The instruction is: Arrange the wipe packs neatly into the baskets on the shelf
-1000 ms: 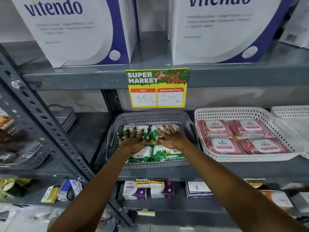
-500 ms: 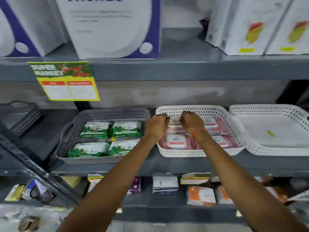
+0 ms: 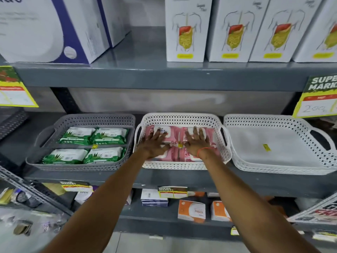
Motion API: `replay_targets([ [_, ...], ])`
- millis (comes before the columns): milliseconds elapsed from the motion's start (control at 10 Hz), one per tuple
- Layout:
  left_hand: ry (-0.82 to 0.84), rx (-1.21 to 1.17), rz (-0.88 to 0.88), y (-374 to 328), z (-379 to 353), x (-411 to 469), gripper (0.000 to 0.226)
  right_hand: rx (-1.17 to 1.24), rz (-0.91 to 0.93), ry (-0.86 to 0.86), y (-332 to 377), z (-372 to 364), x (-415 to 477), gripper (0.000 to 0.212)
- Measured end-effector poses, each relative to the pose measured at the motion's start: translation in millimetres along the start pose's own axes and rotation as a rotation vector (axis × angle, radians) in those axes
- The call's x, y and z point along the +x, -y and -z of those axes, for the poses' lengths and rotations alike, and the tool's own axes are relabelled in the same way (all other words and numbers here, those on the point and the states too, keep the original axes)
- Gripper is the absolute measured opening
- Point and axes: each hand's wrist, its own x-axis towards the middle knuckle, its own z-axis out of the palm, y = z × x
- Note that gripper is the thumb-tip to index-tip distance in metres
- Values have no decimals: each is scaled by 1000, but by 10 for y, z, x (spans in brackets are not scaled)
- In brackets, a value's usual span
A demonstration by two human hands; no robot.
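Note:
A white basket [image 3: 182, 118] in the middle of the shelf holds several pink wipe packs [image 3: 177, 131]. My left hand [image 3: 155, 142] and my right hand [image 3: 197, 141] lie flat on those packs, fingers spread, holding nothing. An orange band circles my right wrist. To the left, a grey basket [image 3: 80, 119] holds several green wipe packs [image 3: 93, 136] in two tidy rows. To the right stands a second white basket [image 3: 273, 121] with only a small yellow sticker [image 3: 266, 147] on its floor.
White boxes [image 3: 187, 30] stand on the shelf above. Yellow price tags [image 3: 318, 99] hang from the upper shelf's edge. The shelf below carries small orange and white boxes [image 3: 191, 210]. A perforated metal upright [image 3: 27, 187] slants across the lower left.
My hands left the green packs in the grey basket, moved right to the white basket as fists, and now lie spread flat on the pink packs. The view shifted right.

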Motion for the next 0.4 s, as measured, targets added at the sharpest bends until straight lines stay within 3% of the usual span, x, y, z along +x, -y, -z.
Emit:
replay_targets([
  [200, -1, 23, 6, 14, -7, 26, 80, -1, -13, 5, -14, -25, 1, 60],
  [400, 10, 203, 55, -199, 201, -55, 75, 13, -25, -10, 104, 200, -115, 65],
])
